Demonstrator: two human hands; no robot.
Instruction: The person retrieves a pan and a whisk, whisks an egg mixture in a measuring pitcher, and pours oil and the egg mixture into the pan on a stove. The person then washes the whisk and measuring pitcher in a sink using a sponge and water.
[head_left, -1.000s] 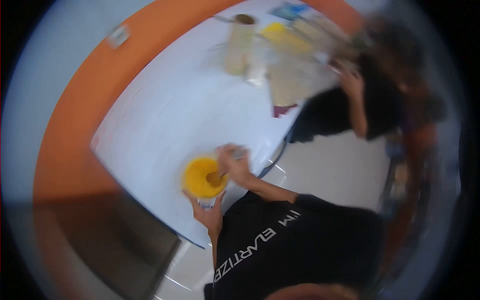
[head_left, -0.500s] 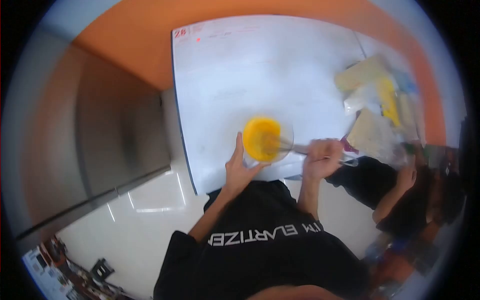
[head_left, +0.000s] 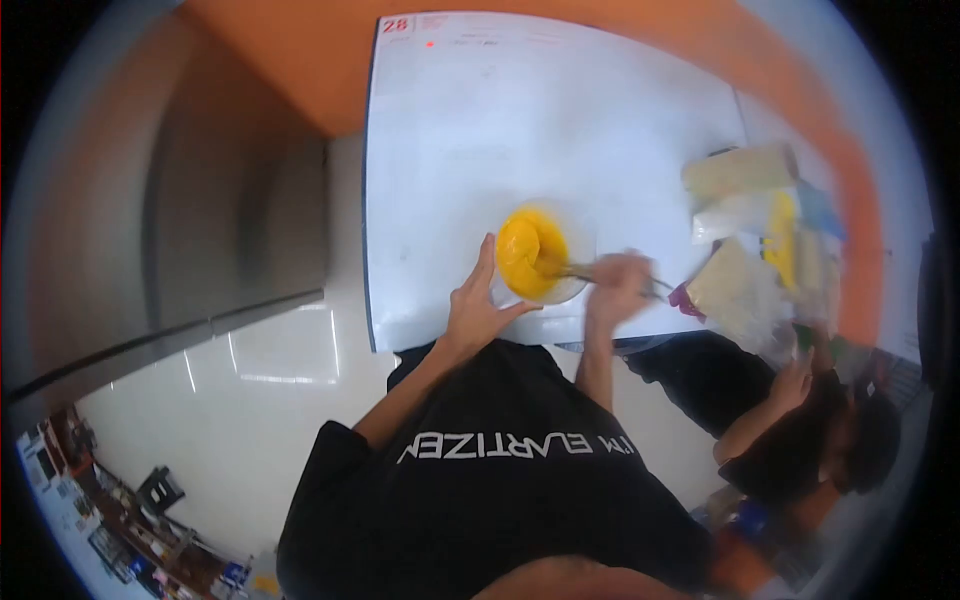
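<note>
A clear bowl [head_left: 580, 238] stands at the table's near side, seemingly tilted toward the left. Yellow liquid [head_left: 520, 250], like beaten egg, is pooled in its left part. My left hand [head_left: 480, 305] grips the bowl at its lower left, thumb and fingers spread around the wall. In my right hand [head_left: 620, 282] is a whisk [head_left: 578, 270], its handle end poking out to the right. The whisk's wires dip into the yellow liquid and are blurred by motion.
A white table [head_left: 450, 120] lies under the bowl. Plastic bags and packets [head_left: 740, 280] are piled on its right side. Another person's hand [head_left: 795, 380] is beside that pile. A dark cabinet-like panel [head_left: 240, 200] stands at the left.
The whisk and my right hand have shifted in the bowl, and the yellow liquid has swirled into a new shape. My left hand keeps its grip. The whole view has shifted slightly.
</note>
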